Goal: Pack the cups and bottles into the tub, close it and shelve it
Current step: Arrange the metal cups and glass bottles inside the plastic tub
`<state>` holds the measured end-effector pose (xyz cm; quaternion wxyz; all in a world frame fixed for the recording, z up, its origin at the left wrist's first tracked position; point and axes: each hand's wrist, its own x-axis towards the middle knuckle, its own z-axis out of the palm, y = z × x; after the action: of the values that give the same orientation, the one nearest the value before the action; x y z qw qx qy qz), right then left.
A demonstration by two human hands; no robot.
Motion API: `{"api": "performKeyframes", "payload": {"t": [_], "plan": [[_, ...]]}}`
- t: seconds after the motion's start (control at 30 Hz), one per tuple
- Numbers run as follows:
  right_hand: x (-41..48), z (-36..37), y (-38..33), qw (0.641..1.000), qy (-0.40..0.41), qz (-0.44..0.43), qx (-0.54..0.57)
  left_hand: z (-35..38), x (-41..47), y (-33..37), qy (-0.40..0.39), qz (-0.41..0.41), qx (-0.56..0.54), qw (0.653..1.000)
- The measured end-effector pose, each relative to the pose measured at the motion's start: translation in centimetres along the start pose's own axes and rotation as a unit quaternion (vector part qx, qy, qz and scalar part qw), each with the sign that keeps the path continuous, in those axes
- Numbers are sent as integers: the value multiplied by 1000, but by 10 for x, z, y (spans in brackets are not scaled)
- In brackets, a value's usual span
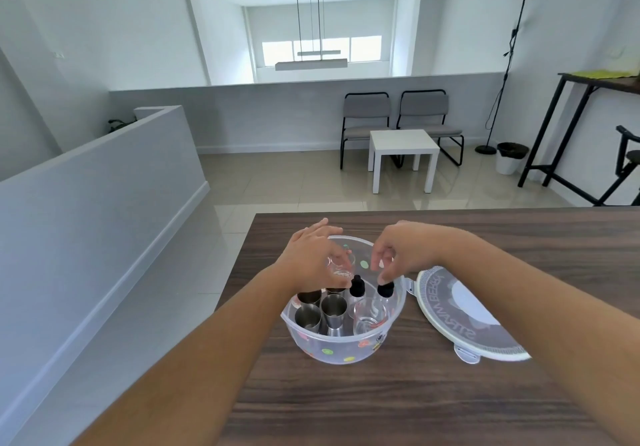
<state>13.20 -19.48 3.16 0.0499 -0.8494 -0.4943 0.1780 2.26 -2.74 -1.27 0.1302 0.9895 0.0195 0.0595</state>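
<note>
Fingers (341, 281) half-hide, apparently, a clear cup (341, 265).

Both bare arms reach forward from bottom of view, forearms slanting in toward each other. Left hand (313, 258) palm down, fingers curled around small clear glass (341, 265), thumb side toward middle. Right hand (403, 250) bent down at wrist, fingers bunched, tips pinching black cap of bottle (385, 290). Hands close together, not touching. Left forearm lower and longer in view; right forearm comes in from right edge.
</note>
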Motion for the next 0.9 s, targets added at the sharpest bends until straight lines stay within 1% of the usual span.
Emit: {"api": "performKeyframes", "payload": {"t": [0.07,0.23,0.53,0.7,0.9], "plan": [[-3,6,-2,1000,-8,17,-1,3,4,9,5,16,15,1000],[2,20,-4,999,32,6,-38,9,7,14,32,24,42,998],[3,25,-3,997,67,-11,-22,14,5,14,31,20,26,999],[7,26,2,994,108,19,2,19,14,12,47,23,12,999],[15,27,8,992,109,56,14,26,32,14,56,12,0,998]]}}
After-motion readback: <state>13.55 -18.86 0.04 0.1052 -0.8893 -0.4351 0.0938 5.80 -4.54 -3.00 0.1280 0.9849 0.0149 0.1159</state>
